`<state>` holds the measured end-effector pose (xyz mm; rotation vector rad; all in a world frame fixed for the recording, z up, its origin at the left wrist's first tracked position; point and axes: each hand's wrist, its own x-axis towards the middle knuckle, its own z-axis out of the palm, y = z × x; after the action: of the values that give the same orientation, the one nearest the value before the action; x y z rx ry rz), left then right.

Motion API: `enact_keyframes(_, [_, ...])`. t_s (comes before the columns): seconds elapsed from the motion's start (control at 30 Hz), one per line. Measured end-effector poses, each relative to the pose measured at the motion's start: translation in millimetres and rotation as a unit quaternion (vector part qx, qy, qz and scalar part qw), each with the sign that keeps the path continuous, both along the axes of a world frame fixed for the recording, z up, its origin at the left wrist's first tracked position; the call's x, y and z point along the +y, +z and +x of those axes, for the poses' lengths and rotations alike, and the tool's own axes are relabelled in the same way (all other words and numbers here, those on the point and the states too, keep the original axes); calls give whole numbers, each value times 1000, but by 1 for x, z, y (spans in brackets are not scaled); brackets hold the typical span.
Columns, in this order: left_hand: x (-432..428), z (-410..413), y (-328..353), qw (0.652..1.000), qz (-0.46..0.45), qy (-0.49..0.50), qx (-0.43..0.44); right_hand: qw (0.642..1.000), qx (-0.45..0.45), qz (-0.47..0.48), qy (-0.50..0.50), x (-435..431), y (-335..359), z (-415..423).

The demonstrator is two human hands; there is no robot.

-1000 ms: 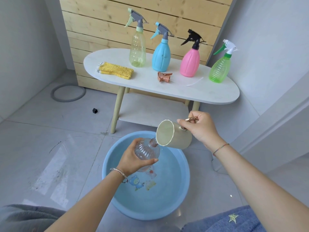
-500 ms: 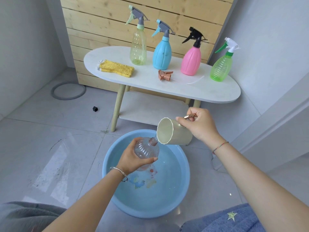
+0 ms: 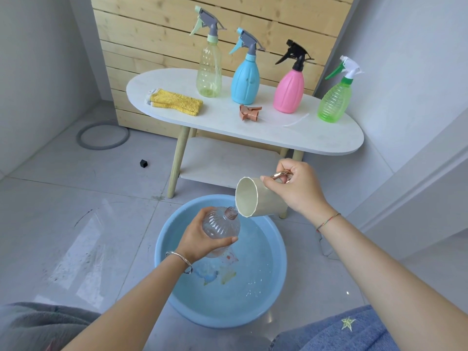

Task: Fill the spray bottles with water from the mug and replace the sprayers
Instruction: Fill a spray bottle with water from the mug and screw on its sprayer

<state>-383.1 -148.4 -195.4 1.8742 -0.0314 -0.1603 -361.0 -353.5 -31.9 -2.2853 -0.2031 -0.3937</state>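
The left hand point(image 3: 200, 240) grips the clear bottle point(image 3: 224, 225) round its ribbed belly. The fingers curl behind it and the thumb lies across the front, with the neck tilted toward the right hand point(image 3: 301, 191). The right hand pinches the thin metal handle of the mug point(image 3: 255, 201), which is tipped almost on its side, its lip just above the bottle's mouth. Both are over the basin point(image 3: 162, 252) of water below the hands.

The bottle seems to be thin plastic: light now, heavier as it fills, and probably slippery when wet. I think a hard squeeze would dent it, so the ribbed belly is the good place to hold. The mouth is narrow, so the mug needs a slow tilt. The sprayer point(image 3: 249, 113) lies on the worktop point(image 3: 228, 127), well beyond both hands. It looks small and stiff, best taken by its collar.
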Motion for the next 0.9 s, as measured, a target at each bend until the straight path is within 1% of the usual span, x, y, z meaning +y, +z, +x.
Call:
enact_keyframes(0.37, [-1, -3, 1, 1000, 2, 3, 2, 997, -55, -45, 41, 5, 1, -1])
enact_keyframes(0.9, [-3, -2, 0, 1000, 4, -3, 2, 980, -118, -121, 103, 13, 1, 0])
